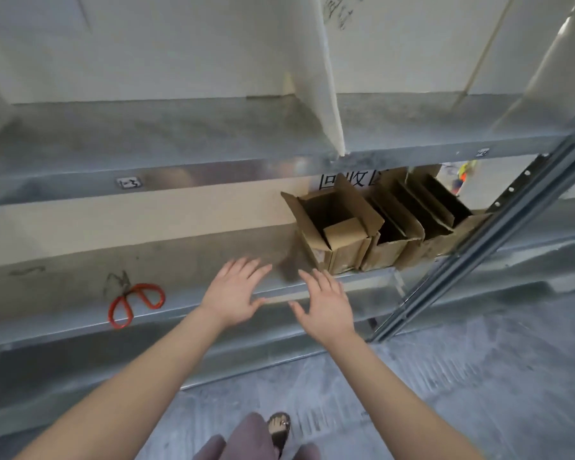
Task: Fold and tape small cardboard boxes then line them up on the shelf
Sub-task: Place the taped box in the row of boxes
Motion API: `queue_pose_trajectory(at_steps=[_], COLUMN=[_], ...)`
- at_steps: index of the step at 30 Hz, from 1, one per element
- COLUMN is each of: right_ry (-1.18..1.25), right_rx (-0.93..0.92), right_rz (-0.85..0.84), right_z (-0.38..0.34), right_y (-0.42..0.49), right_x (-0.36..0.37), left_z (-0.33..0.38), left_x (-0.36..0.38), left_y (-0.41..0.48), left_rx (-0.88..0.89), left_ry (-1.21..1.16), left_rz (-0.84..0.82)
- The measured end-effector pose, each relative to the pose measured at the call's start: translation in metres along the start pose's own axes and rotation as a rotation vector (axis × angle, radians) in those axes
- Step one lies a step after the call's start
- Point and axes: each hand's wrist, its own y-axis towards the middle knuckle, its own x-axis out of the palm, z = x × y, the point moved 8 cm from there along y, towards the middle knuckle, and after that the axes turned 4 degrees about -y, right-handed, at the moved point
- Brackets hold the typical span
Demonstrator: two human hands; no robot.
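Foot: one sandalled foot (pixel 279 426) on the grey floor, at the bottom edge; the legs are cut off by the frame.
Left hand (pixel 236 293): flat, fingers spread wide, holding nothing, over the front lip of the shelf (pixel 196 260); whether it touches the metal is unclear.
Right hand (pixel 322 303): just beside the left, fingers straight and fanned, holding nothing, its fingertips pointing toward the boxes but short of them.
Scissors (pixel 135 303): red handles, lying on the shelf well left of both hands; the blades are blurred.
Cardboard boxes (pixel 336 234): open-topped, flaps up, side by side and touching at the shelf's right end; the far ones are partly hidden behind the slanted metal post (pixel 478 247), so the count is unclear.
Sign (pixel 346 180): black characters behind the boxes, top cut off by the upper shelf (pixel 146 134).
Divider (pixel 319 78): a white panel standing on the upper shelf.
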Motion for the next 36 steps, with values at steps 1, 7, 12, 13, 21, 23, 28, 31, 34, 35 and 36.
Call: queue_pose_trajectory(at_steps=[1,7,12,13,21,23,28,31,34,35,36], right_ry=[-0.006,-0.03,-0.021,-0.009,0.024,0.048,0.098,0.083,0.076,0.075,0.077], right_rx=[-0.031,-0.165,-0.265,-0.285,-0.407,-0.428,-0.473,-0.525,-0.572,-0.592,-0.613], right_rz=[-0.006,-0.005,0.017,0.035,0.031,0.014,-0.042,-0.097,-0.128,-0.131,-0.135], right_z=[-0.018,-0.14,-0.262,-0.289,-0.523,-0.577,-0.688,-0.742,-0.786,-0.799,-0.813], right_y=[-0.001,-0.015,-0.039,-0.044,-0.073,-0.076,-0.088,-0.084,-0.074,-0.069,-0.065], right_x=[-0.001,0.0,0.017,0.02,0.075,0.087,0.116,0.14,0.162,0.169,0.176], left_z=[-0.01,-0.077,-0.167,-0.188,-0.371,-0.414,-0.51,-0.559,-0.604,-0.617,-0.63], left_x=[-0.006,-0.035,-0.052,-0.056,-0.075,-0.075,-0.068,-0.059,-0.045,-0.041,-0.036], left_y=[-0.014,-0.113,-0.208,-0.229,-0.404,-0.444,-0.532,-0.567,-0.588,-0.592,-0.595], left_rx=[-0.03,-0.162,-0.267,-0.29,-0.405,-0.438,-0.555,-0.601,-0.648,-0.659,-0.667], left_ry=[-0.007,-0.02,0.004,0.002,0.05,0.044,0.049,0.025,-0.025,-0.034,-0.048], left_rz=[-0.004,0.04,0.066,0.074,0.083,0.067,0.009,0.015,0.019,0.019,0.017])
